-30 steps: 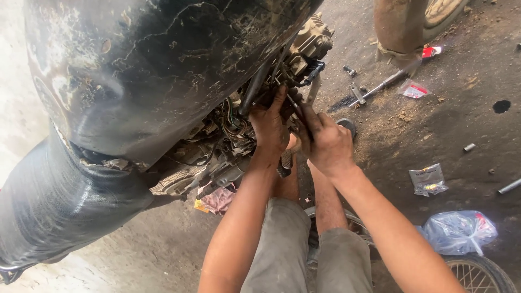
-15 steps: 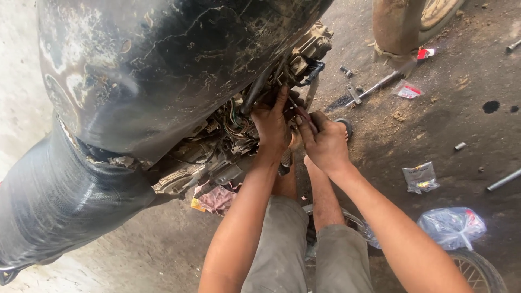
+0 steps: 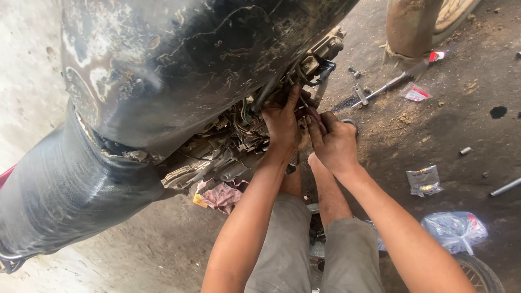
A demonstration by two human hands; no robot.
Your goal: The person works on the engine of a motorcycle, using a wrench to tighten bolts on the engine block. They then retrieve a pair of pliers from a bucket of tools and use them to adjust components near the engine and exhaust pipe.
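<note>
Down under the scuffed black tank (image 3: 190, 65), both hands work the grimy engine (image 3: 233, 146): the left hand (image 3: 281, 120) curls into its wires, the right hand (image 3: 334, 142) closes on a small part I cannot make out, while clear packets (image 3: 424, 180) and a red-white wrapper (image 3: 417, 94) litter the floor.

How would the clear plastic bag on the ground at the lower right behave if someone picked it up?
The clear plastic bag looks crumpled and thin, so it would probably be floppy and sag from wherever it is gripped. It seems knotted shut around some small contents, so it is likely light, though not empty. It should not roll on the dirt ground.
</note>
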